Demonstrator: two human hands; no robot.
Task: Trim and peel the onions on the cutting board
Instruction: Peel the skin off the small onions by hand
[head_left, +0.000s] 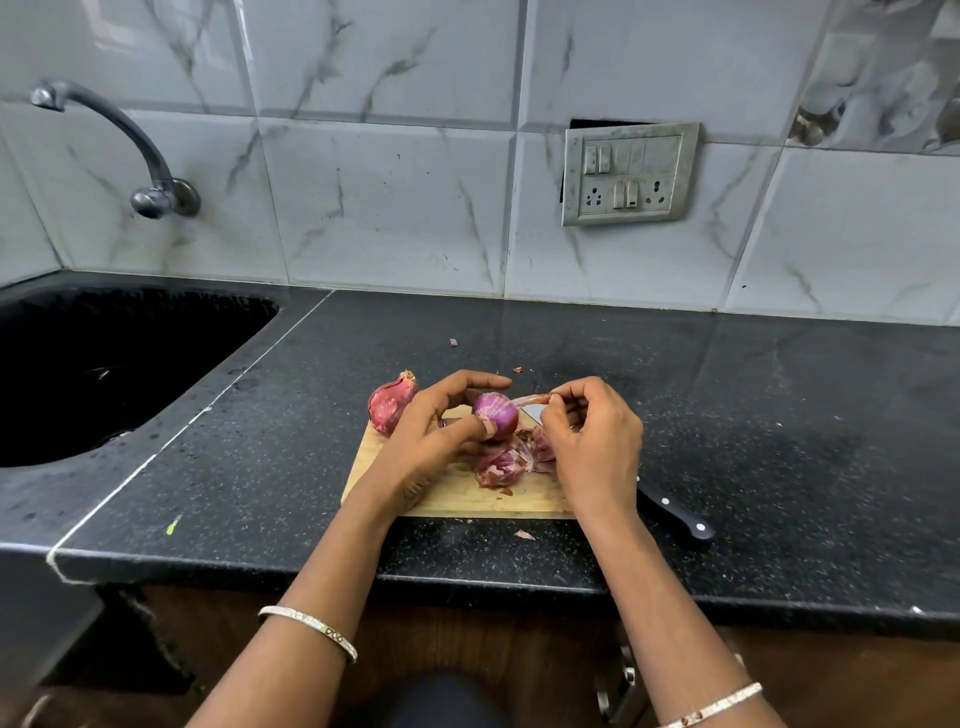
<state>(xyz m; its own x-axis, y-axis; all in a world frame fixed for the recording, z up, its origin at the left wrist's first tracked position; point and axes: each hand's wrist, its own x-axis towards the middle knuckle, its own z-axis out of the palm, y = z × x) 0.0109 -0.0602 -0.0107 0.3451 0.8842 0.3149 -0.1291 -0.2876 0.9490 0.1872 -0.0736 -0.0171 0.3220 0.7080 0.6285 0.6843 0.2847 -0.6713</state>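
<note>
Two hands were over the wooden cutting board (457, 493) on the black table (753, 415). Left hand (434, 431) gripped a half-peeled purple onion (496, 413), fingers curled over its top and thumb pressed against its near side, holding it just above the board's far edge. Right hand (592, 441) pinched a strip of papery skin (530, 399) between thumb and fingertips; the strip ran left to the onion and looked attached at that end.

One unpeeled red onion (390, 404) sat at the board's far-left corner, partly off the board edge, just beside the left hand's knuckles. Pile of loose red peels (506, 462) lay on the board under and between both hands. A small peel scrap (524, 534) lay on the table just in front of the board, a few more flecks (518, 370) behind it.

Knife: black riveted handle (675, 512) stuck out on the table right of the board, mostly hidden by the right wrist; a bit of blade (534, 413) showed between the hands, lying flat.

Dark sink (171, 410) was at left with a wall tap (130, 140) above it, switch-and-socket plate (629, 174) on the tiled wall behind. Both wrists wore a silver bangle (311, 629).
</note>
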